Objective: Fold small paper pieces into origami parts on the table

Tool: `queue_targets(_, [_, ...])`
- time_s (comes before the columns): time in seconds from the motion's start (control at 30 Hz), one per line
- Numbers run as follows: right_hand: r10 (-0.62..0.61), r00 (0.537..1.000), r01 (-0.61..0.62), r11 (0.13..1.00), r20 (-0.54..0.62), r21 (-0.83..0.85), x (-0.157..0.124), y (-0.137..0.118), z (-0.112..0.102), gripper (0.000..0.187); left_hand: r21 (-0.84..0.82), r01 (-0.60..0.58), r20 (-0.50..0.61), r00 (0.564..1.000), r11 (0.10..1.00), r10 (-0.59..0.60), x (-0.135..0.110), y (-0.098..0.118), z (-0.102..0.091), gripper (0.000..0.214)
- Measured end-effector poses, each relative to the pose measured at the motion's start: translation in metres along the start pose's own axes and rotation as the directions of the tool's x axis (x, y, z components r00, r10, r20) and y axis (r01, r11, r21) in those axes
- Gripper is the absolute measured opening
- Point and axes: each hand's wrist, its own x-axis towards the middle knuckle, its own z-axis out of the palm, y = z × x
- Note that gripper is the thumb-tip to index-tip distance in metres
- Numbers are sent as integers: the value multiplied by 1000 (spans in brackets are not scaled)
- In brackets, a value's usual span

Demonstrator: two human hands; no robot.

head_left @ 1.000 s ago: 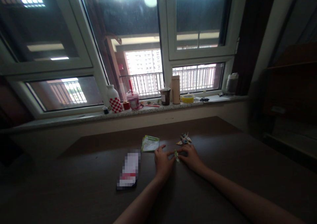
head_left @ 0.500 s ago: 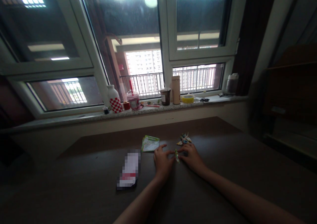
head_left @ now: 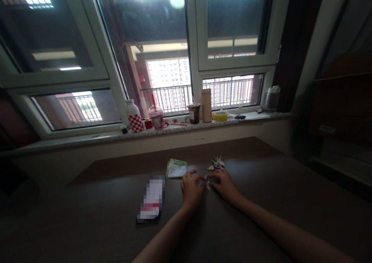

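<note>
My left hand and my right hand rest close together on the dark brown table. Both pinch a small folded piece of green patterned paper between their fingertips. A finished folded paper figure in mixed colours lies just beyond my right hand. A green and white paper packet lies just beyond my left hand.
A blurred-out flat object lies left of my left hand. The window sill behind the table holds a red-checked white bottle, a pink cup with a straw, a brown cup, a tan flask and yellow tape. Dark shelving stands right.
The hands stay in place. The fingertips have shifted slightly on the small green paper, which now sits a little lower between them.
</note>
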Motion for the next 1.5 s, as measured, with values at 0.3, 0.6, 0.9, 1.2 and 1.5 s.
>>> queue_targets(0.3, [-129, 991, 129, 992, 32, 17, 1, -5, -2, 15, 30, -7, 17, 1000, 1000, 7, 0, 0, -1, 10])
queue_targets(0.6, [-194, 976, 204, 974, 96, -101, -4, -5, -7, 18, 70, -36, 5, 999, 997, 36, -2, 0, -2, 13])
queue_targets(0.9, [-277, 942, 317, 922, 191, -224, -5, -8, -11, 22, 129, 11, 55, 998, 992, -19, 0, -1, -3, 15])
queue_targets(1.2, [-49, 996, 55, 996, 75, -74, -6, -4, -12, 16, 132, 28, 55, 998, 991, -36, -2, -3, 0, 18])
queue_targets(1.5, [-1, 996, -3, 999, 91, 40, 1, 10, -9, 18, 93, 20, 67, 997, 996, -27, -2, -1, -1, 9])
